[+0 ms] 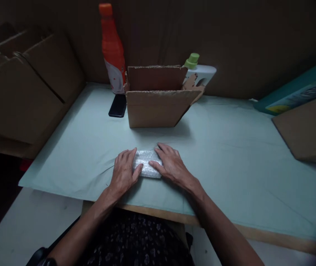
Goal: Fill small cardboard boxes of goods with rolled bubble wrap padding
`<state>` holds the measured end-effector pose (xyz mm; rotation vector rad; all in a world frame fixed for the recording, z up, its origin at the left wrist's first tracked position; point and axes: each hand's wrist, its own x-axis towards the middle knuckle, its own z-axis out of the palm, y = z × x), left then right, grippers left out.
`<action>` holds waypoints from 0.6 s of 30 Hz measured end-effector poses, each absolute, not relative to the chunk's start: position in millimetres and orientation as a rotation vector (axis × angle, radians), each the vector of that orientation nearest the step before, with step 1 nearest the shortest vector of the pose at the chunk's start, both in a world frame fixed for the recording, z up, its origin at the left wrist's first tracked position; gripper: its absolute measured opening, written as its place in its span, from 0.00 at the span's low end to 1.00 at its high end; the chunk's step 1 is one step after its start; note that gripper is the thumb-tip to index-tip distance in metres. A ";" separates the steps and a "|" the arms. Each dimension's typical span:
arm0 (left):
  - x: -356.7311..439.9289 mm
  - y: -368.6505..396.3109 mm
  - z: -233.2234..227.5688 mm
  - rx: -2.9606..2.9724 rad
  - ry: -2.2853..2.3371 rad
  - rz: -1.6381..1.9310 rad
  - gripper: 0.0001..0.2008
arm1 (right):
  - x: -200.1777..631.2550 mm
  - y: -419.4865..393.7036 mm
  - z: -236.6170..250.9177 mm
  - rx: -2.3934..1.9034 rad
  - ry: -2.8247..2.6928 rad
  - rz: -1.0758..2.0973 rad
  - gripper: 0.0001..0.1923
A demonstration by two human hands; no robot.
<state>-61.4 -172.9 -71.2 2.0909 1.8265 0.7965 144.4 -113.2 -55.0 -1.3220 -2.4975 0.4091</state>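
A small flat packet in clear bubble wrap (147,170) lies on the pale green cloth, close to the table's front edge. My left hand (125,168) grips its left end, with the thumb on top and the fingers along the side. At the right end my right hand (171,162) holds it, the thumb pressed on the wrap and the fingers at the far corner. What is inside the wrap cannot be made out. Just beyond the hands stands an open cardboard box (155,109), its flaps up and its inside mostly hidden.
Left of the box lies a black phone (117,106), with a red bottle (113,55) upright behind it. A white bottle with a green cap (202,72) stands behind the box. Large cartons (16,96) line the left; a teal pack (293,90) and a carton (310,129) are at right.
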 end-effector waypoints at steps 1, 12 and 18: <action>-62.7 -175.3 -71.8 2.072 1.791 0.836 0.26 | 143.9 -112.4 -54.3 -1.262 -2.509 0.467 0.19; -55.3 -209.5 -59.1 1.335 1.369 0.908 0.33 | 181.1 -185.9 -48.0 -1.222 -1.954 1.112 0.30; -53.0 -158.6 -24.7 1.925 1.444 1.066 0.32 | 209.8 -153.8 -9.4 -1.287 -1.915 0.809 0.19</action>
